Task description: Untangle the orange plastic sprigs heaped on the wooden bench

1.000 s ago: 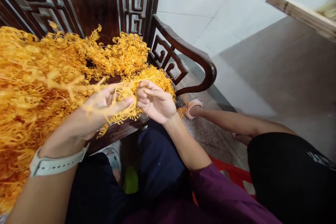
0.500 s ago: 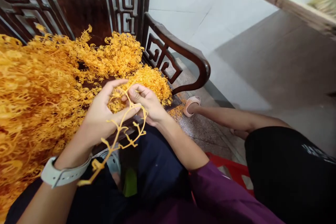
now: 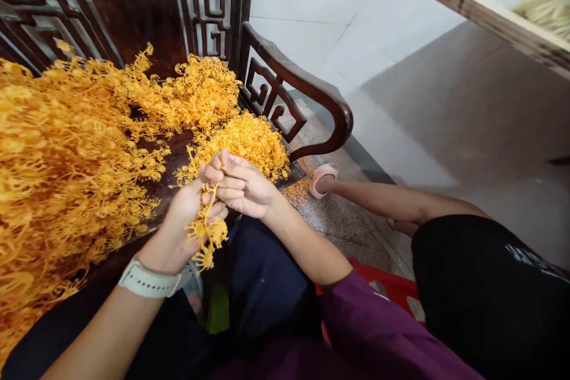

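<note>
Pinching an orange sprig (image 3: 205,236) in curled fingers, the left hand (image 3: 189,219) sat tight against the closed-up right hand (image 3: 247,189), big orange pile (image 3: 66,154) off frame-left.

Surface: dark wooden counter (image 3: 171,148), carved lattice back, curved arm | On it: heap of orange strands (image 3: 66,148), spread along the seat

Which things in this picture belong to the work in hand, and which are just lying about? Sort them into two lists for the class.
Part of the work: left hand, right hand, orange sprig held between them, heap of orange sprigs.

Just lying about: dark carved wooden bench, pink slipper, wooden plank, red plastic object.
</note>
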`<action>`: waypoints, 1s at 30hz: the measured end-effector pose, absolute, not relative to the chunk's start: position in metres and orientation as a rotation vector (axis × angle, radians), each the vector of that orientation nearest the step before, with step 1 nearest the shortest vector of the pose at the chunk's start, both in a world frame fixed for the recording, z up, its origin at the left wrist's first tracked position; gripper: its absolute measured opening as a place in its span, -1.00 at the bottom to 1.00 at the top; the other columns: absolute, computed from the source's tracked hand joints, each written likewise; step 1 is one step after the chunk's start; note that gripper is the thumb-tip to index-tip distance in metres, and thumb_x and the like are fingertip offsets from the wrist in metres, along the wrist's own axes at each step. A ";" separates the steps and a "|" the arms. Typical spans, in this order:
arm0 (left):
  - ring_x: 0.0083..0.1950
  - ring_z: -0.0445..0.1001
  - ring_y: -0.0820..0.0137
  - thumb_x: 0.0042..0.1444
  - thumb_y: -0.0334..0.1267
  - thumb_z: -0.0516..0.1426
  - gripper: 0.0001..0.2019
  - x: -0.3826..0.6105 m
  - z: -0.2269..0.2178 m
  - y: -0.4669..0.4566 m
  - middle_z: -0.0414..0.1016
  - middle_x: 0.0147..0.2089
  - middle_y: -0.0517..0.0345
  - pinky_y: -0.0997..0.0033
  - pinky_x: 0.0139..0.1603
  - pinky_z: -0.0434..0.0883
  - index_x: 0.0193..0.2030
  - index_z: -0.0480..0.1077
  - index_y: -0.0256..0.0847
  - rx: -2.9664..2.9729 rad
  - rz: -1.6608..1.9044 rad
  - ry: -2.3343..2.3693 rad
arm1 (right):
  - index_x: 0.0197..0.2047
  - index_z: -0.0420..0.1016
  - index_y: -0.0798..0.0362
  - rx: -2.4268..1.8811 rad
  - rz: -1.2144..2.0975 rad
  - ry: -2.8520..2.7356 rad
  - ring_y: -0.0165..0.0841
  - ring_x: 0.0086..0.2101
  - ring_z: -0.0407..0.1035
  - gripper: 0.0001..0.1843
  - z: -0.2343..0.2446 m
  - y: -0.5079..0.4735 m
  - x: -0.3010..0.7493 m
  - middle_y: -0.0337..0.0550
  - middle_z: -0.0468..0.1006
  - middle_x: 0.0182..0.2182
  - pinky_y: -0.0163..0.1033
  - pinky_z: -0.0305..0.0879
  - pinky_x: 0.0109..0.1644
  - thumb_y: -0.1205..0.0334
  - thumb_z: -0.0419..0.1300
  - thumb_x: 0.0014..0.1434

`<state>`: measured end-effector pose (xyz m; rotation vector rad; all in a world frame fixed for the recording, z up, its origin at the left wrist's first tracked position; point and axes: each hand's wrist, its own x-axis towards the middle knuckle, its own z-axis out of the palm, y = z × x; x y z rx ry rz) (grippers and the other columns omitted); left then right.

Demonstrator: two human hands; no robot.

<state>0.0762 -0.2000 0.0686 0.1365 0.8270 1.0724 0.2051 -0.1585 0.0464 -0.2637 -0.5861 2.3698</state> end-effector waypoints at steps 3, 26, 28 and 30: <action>-0.79 0.13 0.54 0.58 -0.30 -0.07 -0.49 0.079 0.070 -0.203 0.11 -0.72 0.33 0.60 -0.77 0.19 -0.50 0.28 -0.23 0.212 1.048 0.911 | -0.31 0.40 0.17 -0.213 2.288 -0.583 -0.69 -0.62 -0.12 -0.52 0.048 -0.157 0.204 -0.30 0.34 -0.40 -0.64 0.17 -0.57 0.34 -0.16 0.64; -0.34 0.59 0.40 0.40 -0.31 0.17 -0.79 0.063 0.080 -0.203 0.65 -0.21 0.08 0.48 -0.31 0.60 -0.04 0.67 -0.22 0.443 1.343 1.193 | 0.10 0.62 -0.08 -1.050 0.968 -1.417 -0.17 0.18 0.40 -0.55 0.019 -0.112 0.229 -0.02 0.46 0.27 0.05 0.42 0.27 -0.19 0.27 0.34; -0.37 0.58 0.42 0.42 -0.36 0.14 -0.78 0.058 0.078 -0.201 0.63 -0.25 0.11 0.50 -0.34 0.59 -0.06 0.65 -0.22 0.421 1.388 1.154 | 0.02 0.65 -0.08 -0.962 1.024 -1.456 -0.21 0.17 0.41 -0.60 0.027 -0.128 0.225 -0.05 0.54 0.16 -0.03 0.41 0.26 -0.18 0.19 0.42; -0.40 0.57 0.45 0.44 -0.39 0.11 -0.78 0.054 0.077 -0.198 0.62 -0.29 0.14 0.53 -0.36 0.57 -0.07 0.63 -0.21 0.404 1.437 1.125 | -0.01 0.67 -0.09 -0.830 1.194 -1.489 -0.28 0.02 0.48 -0.59 0.035 -0.144 0.222 -0.10 0.60 0.02 -0.13 0.43 0.11 -0.18 0.13 0.47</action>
